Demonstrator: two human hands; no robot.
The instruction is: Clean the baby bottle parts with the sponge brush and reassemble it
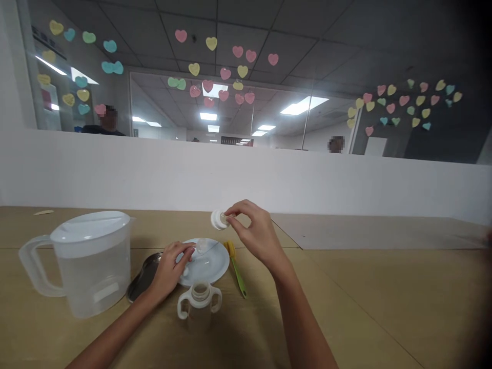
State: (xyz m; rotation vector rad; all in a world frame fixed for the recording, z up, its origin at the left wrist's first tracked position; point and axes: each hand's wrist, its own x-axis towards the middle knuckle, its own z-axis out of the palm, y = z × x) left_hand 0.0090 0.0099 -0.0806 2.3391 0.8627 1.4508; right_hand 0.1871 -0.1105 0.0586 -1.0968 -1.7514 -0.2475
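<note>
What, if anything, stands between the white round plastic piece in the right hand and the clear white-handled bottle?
Nothing visible: the white round plastic piece, held in the right hand, has open air towards the clear white-handled bottle; the left hand is left of that path.

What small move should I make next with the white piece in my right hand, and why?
I'd probably bring the right hand down toward you, holding the white piece just above the two-handled bottle: the bottle stands upright with its mouth uncovered, and the piece is pinched up in the air, away from it.
</note>
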